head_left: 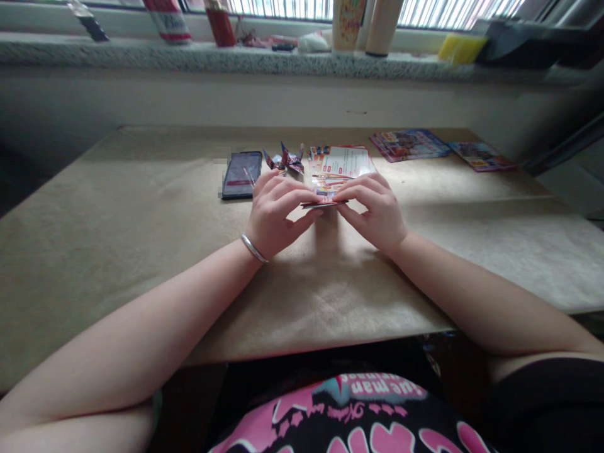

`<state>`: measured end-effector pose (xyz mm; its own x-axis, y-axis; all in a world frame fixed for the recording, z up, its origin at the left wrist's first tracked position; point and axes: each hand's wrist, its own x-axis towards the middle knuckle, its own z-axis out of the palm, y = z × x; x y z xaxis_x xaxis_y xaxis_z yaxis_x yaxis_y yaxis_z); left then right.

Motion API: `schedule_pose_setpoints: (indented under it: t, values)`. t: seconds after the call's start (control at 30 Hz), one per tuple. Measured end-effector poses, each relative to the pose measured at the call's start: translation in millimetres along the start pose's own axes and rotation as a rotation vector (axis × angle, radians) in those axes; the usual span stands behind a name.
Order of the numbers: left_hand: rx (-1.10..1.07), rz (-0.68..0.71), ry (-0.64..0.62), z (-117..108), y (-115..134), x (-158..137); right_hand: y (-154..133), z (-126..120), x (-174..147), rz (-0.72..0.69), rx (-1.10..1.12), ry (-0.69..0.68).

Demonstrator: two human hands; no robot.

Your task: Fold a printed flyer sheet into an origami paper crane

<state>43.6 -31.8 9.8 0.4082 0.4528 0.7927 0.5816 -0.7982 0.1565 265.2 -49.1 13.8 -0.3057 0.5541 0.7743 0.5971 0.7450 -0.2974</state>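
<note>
A small piece of thin, flat-folded printed paper (pixel 325 203), seen nearly edge-on, is held just above the table (pixel 117 264) between two hands. The left hand (pixel 279 204) pinches its left end and the right hand (pixel 374 204) its right end, fingers curved over thumbs. Just beyond lie glossy printed sheets (pixel 346 160), a pointed folded-paper shape (pixel 290 162) and, farther left, a dark flat phone (pixel 243 176). Colourful leaflets (pixel 410 145) lie far right. The tabletop is beige (slightly wrinkled), facing a speckled stone windowsill (pixel 264 60).
</note>
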Motion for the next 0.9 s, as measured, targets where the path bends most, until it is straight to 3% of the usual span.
schedule_pose_setpoints:
  t: [0.17,0.9]
  values:
    - [0.004,-0.009,-0.027,-0.1,3.7,1.5,-2.3,-1.1,-0.4,-0.014,-0.007,-0.049]
    - [-0.036,0.001,-0.02,2.7,-0.1,0.7,-4.1,-0.3,0.1,-0.009,0.054,-0.032]
